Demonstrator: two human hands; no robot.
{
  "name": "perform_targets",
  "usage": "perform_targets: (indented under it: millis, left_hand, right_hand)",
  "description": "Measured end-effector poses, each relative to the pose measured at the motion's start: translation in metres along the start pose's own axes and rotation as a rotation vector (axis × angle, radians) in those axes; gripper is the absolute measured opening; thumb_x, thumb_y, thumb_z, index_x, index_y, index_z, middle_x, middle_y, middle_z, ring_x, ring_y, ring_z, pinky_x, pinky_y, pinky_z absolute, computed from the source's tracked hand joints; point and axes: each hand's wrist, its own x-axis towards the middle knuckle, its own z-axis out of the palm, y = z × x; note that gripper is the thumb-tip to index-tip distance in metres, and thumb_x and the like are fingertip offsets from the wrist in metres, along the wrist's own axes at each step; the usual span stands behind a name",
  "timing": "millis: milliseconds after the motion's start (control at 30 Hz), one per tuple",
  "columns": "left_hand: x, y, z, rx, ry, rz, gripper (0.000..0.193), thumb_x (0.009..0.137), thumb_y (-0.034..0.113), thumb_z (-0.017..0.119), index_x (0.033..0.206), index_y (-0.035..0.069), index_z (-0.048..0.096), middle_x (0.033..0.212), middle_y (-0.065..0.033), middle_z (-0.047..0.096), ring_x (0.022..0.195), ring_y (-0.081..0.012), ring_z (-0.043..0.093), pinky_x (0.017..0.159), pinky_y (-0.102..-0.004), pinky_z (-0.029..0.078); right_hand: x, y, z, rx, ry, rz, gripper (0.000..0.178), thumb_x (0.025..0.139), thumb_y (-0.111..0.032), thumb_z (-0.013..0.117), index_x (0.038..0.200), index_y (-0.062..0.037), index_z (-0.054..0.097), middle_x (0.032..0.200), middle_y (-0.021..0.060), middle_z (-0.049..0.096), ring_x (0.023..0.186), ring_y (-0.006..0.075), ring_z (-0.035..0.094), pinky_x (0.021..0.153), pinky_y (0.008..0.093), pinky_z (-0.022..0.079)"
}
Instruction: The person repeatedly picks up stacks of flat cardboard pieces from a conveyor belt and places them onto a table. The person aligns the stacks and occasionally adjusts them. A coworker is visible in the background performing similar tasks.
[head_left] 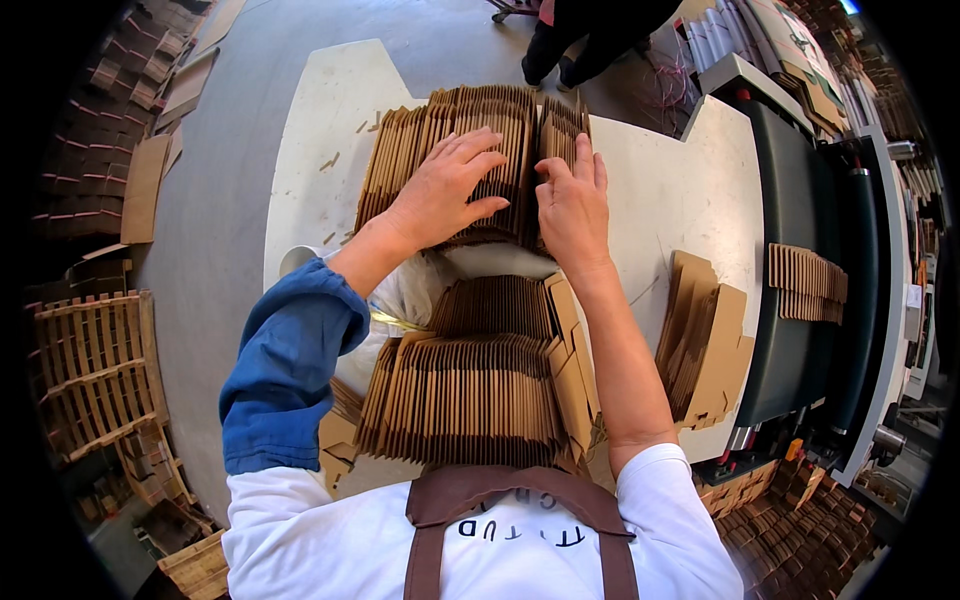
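A long row of folded brown cardboard blanks [410, 150] stands on edge on the white table [320, 130]. My left hand [447, 190] lies over this row with its fingers spread, grasping none of the blanks. A narrow dark gap splits a smaller bundle of blanks [562, 125] from the row's right end. My right hand [577, 208] rests on that bundle, two fingers stretched out and others bent against the cardboard edges; its underside is hidden. Nearer my body stands a second group of cardboard blanks [460, 395], with flat brown pieces [572, 360] leaning at its right end.
More blanks [703, 345] lie at the table's right. Beyond them is a machine with a dark belt [800, 220] carrying a small row of blanks [808, 284]. Wooden pallets [95, 365] stand at left. A person in dark trousers [590, 35] stands past the table's far edge.
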Motion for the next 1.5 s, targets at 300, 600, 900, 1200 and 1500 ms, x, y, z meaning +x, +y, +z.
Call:
perform_targets:
  millis: [300, 600, 900, 1200, 1500]
  left_hand:
    - [0.000, 0.001, 0.000, 0.008, -0.011, -0.044, 0.047, 0.075, 0.020, 0.072, 0.117, 0.008, 0.057, 0.136, -0.0116, 0.045, 0.129, -0.0313, 0.037, 0.107, -0.0436, 0.029]
    - [0.000, 0.002, 0.000, 0.013, -0.014, -0.047, 0.050, 0.073, 0.020, 0.073, 0.120, 0.010, 0.057, 0.136, -0.0115, 0.044, 0.129, -0.0319, 0.037, 0.108, -0.0434, 0.029]
    - [-0.005, -0.002, -0.008, 0.006, 0.017, -0.094, 0.051, 0.075, 0.021, 0.073, 0.121, 0.006, 0.055, 0.137, -0.0137, 0.043, 0.128, -0.0331, 0.038, 0.106, -0.0414, 0.033]
    - [-0.008, -0.008, -0.008, -0.020, 0.026, -0.095, 0.042, 0.079, 0.018, 0.070, 0.116, 0.003, 0.055, 0.134, -0.0143, 0.046, 0.126, -0.0325, 0.041, 0.103, -0.0396, 0.037]
    - [-0.011, -0.013, -0.008, -0.039, 0.054, -0.110, 0.033, 0.082, 0.012, 0.064, 0.112, 0.003, 0.056, 0.132, -0.0146, 0.048, 0.124, -0.0329, 0.044, 0.102, -0.0397, 0.038]
  right_hand:
    - [0.002, -0.015, -0.003, -0.046, 0.043, 0.066, 0.031, 0.078, -0.036, 0.068, 0.093, -0.0093, 0.061, 0.137, 0.0245, 0.041, 0.120, 0.0494, 0.039, 0.088, 0.0540, 0.043]
    - [0.006, -0.024, -0.005, -0.066, 0.022, 0.127, 0.035, 0.074, -0.035, 0.073, 0.091, -0.0080, 0.057, 0.137, 0.0232, 0.040, 0.122, 0.0479, 0.037, 0.090, 0.0538, 0.040]
    - [0.005, -0.011, 0.000, -0.021, 0.020, 0.108, 0.035, 0.076, -0.016, 0.064, 0.110, -0.0132, 0.054, 0.140, 0.0195, 0.037, 0.126, 0.0495, 0.032, 0.095, 0.0562, 0.036]
    - [0.003, -0.011, -0.005, -0.017, -0.008, 0.078, 0.034, 0.078, -0.013, 0.063, 0.112, -0.0164, 0.060, 0.143, 0.0167, 0.036, 0.129, 0.0499, 0.027, 0.098, 0.0559, 0.033]
    - [0.003, -0.011, -0.004, -0.008, -0.014, 0.088, 0.033, 0.079, -0.013, 0.062, 0.112, -0.0164, 0.060, 0.143, 0.0165, 0.037, 0.130, 0.0494, 0.026, 0.098, 0.0558, 0.032]
